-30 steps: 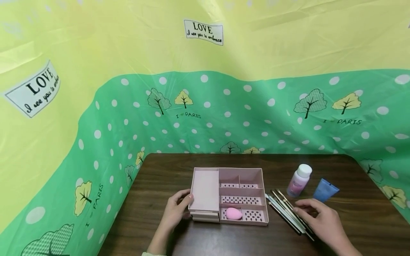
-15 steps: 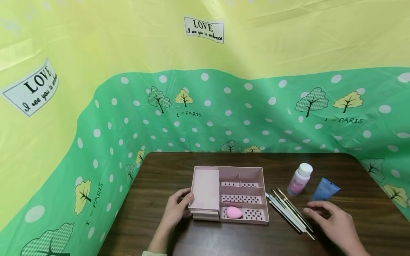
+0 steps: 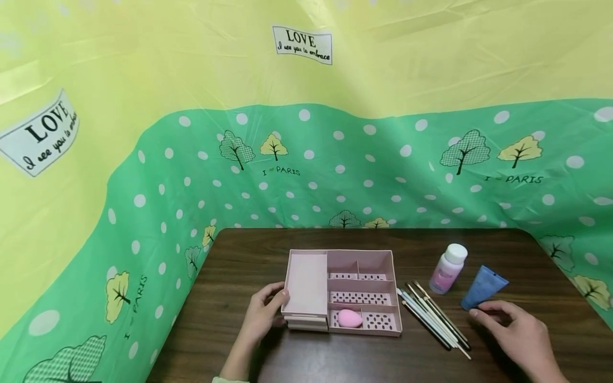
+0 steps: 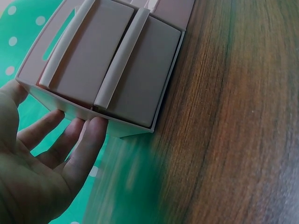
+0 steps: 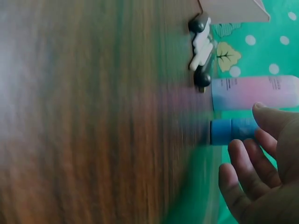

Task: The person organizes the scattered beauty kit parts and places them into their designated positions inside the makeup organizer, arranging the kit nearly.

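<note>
In the head view my left hand (image 3: 262, 311) rests against the left side of a pink desk organizer (image 3: 306, 282). Its thumb lies at the top edge, and in the left wrist view its fingertips touch the side wall beside two stacked drawers (image 4: 140, 70). A pink egg-shaped makeup sponge (image 3: 350, 318) sits in the organizer's front compartment. On the right, my right hand (image 3: 519, 332) is at the lower end of a blue squeeze tube (image 3: 483, 287), thumb and fingers parted around it. Whether they touch the tube I cannot tell.
Several makeup brushes (image 3: 433, 316) lie in a loose bundle right of the organizer. Behind them stands a white-capped pink bottle (image 3: 447, 268), just left of the tube. A green and yellow printed cloth (image 3: 306, 159) hangs behind the dark wooden table (image 3: 354, 361).
My right hand has moved rightward, from beside the brushes to the blue tube. The left hand and the organizer stay in place.
</note>
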Demonstrator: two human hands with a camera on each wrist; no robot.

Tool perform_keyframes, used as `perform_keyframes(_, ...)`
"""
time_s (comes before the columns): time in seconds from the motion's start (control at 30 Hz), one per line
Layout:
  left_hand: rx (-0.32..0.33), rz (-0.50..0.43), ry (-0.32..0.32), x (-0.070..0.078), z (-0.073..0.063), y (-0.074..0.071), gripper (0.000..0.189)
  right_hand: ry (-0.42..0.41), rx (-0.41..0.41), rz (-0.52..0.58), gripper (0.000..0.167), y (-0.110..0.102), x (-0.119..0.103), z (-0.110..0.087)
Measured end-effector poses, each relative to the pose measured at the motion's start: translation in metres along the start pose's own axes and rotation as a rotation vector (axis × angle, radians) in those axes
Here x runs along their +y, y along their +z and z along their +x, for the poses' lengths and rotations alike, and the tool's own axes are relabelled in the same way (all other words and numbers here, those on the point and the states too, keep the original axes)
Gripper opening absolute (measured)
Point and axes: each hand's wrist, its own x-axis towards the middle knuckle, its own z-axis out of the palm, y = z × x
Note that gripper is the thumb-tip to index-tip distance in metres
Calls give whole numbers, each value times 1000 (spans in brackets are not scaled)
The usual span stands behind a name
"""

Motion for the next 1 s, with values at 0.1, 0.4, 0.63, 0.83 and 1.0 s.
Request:
perform_keyframes(0.1,-5,-7,2,-1,0,0,46,11,17,-1,36,-3,6,4)
perform_keyframes(0.4,-7,-12,3,-2,-1,0,46,-16,9,12,51,-8,18,17)
perform_keyframes(0.63,-2,-16,-1,0,-2,0,45,-44,0,0,52,-10,18,25)
perform_keyframes(0.83,-2,-14,-1,1,-2,0,46,-96,48,25,37,-8,16,27)
perform_keyframes(1.0,2,-15,1,1,-2,0,46,-101,46,42,31,-8,13,27)
